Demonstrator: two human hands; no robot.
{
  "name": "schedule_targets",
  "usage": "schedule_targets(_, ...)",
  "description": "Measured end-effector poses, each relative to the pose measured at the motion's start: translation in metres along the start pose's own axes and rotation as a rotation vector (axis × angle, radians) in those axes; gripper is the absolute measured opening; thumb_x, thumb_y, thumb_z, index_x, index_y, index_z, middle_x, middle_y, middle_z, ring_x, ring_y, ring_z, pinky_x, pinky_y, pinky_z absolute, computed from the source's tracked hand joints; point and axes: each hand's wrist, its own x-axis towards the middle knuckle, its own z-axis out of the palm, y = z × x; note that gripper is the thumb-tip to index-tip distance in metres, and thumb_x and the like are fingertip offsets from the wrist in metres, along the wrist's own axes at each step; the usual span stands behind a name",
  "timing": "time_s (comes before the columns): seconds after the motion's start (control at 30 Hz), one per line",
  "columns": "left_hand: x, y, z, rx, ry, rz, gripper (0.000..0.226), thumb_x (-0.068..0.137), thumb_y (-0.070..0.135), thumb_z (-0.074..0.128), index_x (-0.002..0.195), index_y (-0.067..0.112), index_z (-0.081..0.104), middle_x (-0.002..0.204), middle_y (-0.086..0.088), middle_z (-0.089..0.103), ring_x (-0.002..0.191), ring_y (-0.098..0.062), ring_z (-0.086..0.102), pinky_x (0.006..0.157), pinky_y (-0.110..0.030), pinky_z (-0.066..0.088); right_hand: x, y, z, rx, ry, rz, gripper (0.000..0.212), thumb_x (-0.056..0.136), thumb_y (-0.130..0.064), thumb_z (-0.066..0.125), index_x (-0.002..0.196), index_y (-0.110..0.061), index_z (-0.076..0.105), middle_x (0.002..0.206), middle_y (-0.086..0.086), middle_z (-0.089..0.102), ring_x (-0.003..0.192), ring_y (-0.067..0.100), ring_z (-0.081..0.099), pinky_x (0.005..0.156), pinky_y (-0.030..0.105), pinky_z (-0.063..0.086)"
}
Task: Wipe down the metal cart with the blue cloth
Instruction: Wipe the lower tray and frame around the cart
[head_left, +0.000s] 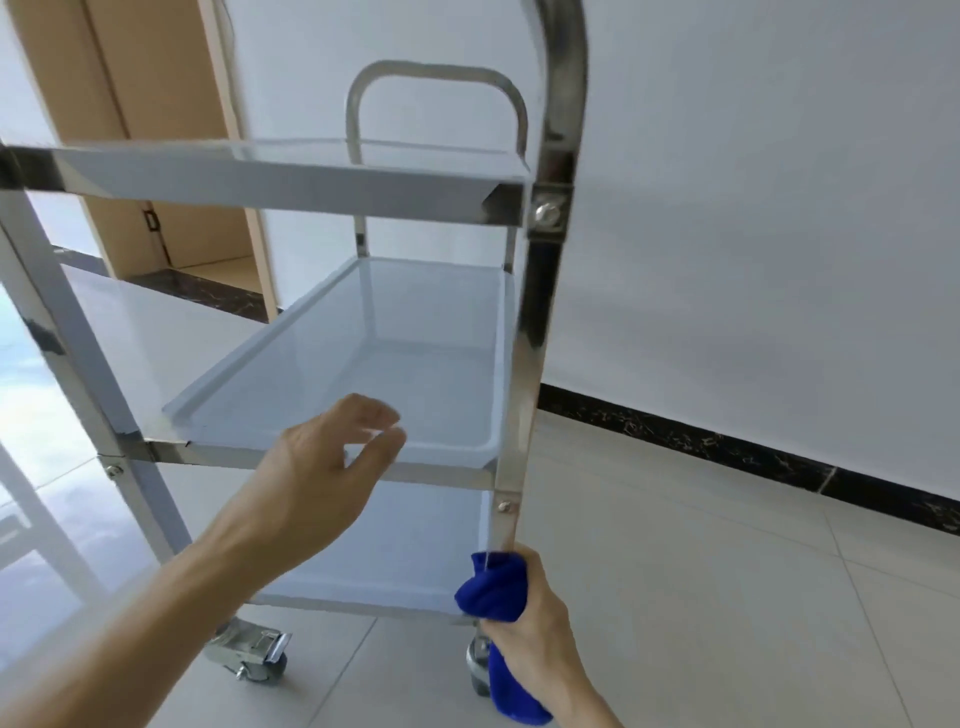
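A person's two bare hands work at a three-shelf metal cart (291, 187) standing on a pale tiled floor (701, 597) — three trays stacked one above another, two casters showing at the bottom. At far left, a wooden door frame (156, 156) stands behind the cart, beside a white wall (753, 234) edged with a dark marbled skirting (727, 447). The near-left caster (249, 654) shows its locking lever. The left hand (332, 457) hangs just in front of the middle shelf (363, 364), its grip loose, fingers gently bent and slightly blurred, closed on nothing; whether a fingertip touches the shelf rim cannot be told. Its forearm crosses in front of the bottom shelf (415, 551) and hides part of it. Further right, the cart's near-right upright post (540, 312) runs tall and nearly vertical, curving over at the top. Low on that post, the right hand (530, 629) has its grip wrapped around the single blue cloth (493, 587) — bunched against the post at bottom-shelf level, its long axis running up and down, the tail hanging below the hand in front of the near-right caster (478, 670).
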Motion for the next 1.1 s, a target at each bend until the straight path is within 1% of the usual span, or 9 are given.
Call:
schedule_targets(0.1,-0.001,0.023,-0.006,-0.343,0.1,0.022,0.029,0.093,0.055,0.048,0.109,0.037,0.064,0.109,0.017,0.07,0.101,0.004,0.064,0.087,-0.023,0.052,-0.003,-0.012,0.022,0.022,-0.063,-0.033,0.047,0.073,-0.002,0.077,0.103,-0.036,0.063,0.101,-0.003,0.077,0.093,0.005,0.071,0.093,0.027,0.053)
schedule_targets(0.17,-0.003,0.036,-0.01,-0.491,0.133,0.058,0.039,0.096,0.057,0.042,0.117,0.032,0.062,0.113,0.015,0.069,0.107,-0.002,0.064,0.095,-0.036,0.051,0.002,-0.018,0.029,0.038,-0.085,-0.035,0.057,0.076,0.0,0.08,0.086,-0.053,0.063,0.092,0.004,0.076,0.079,-0.005,0.068,0.084,0.018,0.05)
schedule_targets(0.23,-0.004,0.041,-0.014,-0.595,0.159,0.077,0.043,0.099,0.054,0.036,0.122,0.027,0.06,0.116,0.011,0.07,0.109,-0.006,0.064,0.098,-0.038,0.049,0.01,-0.019,0.029,0.087,-0.118,0.01,0.056,0.072,0.004,0.083,0.092,-0.046,0.068,0.09,-0.002,0.076,0.08,-0.004,0.07,0.076,0.012,0.048)
schedule_targets(0.3,-0.002,0.04,-0.018,-0.66,0.193,0.064,0.047,0.097,0.059,0.033,0.119,0.029,0.062,0.113,0.008,0.07,0.109,-0.011,0.065,0.099,-0.04,0.047,0.019,-0.023,0.024,0.171,-0.069,0.059,0.048,0.068,-0.001,0.088,0.104,-0.026,0.067,0.092,-0.002,0.078,0.089,0.015,0.073,0.077,0.023,0.056)
schedule_targets(0.37,0.0,0.035,-0.021,-0.696,0.224,0.032,0.051,0.091,0.064,0.032,0.113,0.03,0.063,0.109,0.004,0.069,0.107,-0.017,0.064,0.1,-0.042,0.046,0.032,-0.035,0.021,0.281,-0.028,0.109,0.043,0.072,-0.014,0.09,0.107,-0.023,0.066,0.091,0.0,0.077,0.086,0.024,0.074,0.081,0.041,0.061)
schedule_targets(0.53,0.002,0.021,-0.024,-0.719,0.25,-0.086,0.071,0.086,0.078,0.026,0.123,0.027,0.061,0.095,0.016,0.07,0.092,-0.005,0.066,0.081,-0.027,0.048,0.07,-0.093,0.027,0.485,0.001,0.098,0.04,0.074,-0.038,0.087,0.107,-0.037,0.064,0.1,-0.001,0.076,0.096,0.03,0.072,0.088,0.055,0.059)
schedule_targets(0.73,0.006,0.02,-0.027,-0.768,0.434,-0.144,0.067,0.085,0.08,0.02,0.074,0.033,0.067,0.077,0.006,0.069,0.065,-0.01,0.06,0.069,-0.035,0.052,0.117,-0.157,0.045,0.6,0.08,0.096,0.046,0.081,-0.033,0.083,0.12,-0.024,0.059,0.114,0.008,0.071,0.107,0.032,0.067,0.099,0.056,0.052)
schedule_targets(0.97,0.0,0.016,-0.031,-0.724,0.622,-0.107,0.078,0.09,0.073,0.016,0.07,0.007,0.053,0.067,-0.01,0.062,0.055,-0.025,0.049,0.055,-0.036,0.045,0.154,-0.181,0.047,0.588,0.146,0.199,0.053,0.075,-0.025,0.088,0.119,-0.011,0.062,0.114,0.011,0.072,0.107,0.033,0.068,0.1,0.054,0.052)
schedule_targets(1.1,-0.004,0.014,-0.03,-0.731,0.674,-0.103,0.078,0.087,0.074,0.017,0.067,0.011,0.057,0.063,-0.005,0.063,0.05,-0.015,0.05,0.048,-0.027,0.045,0.162,-0.179,0.047,0.648,0.118,0.271,0.046,0.075,-0.015,0.086,0.115,-0.009,0.064,0.113,0.015,0.072,0.106,0.036,0.069,0.096,0.056,0.054)
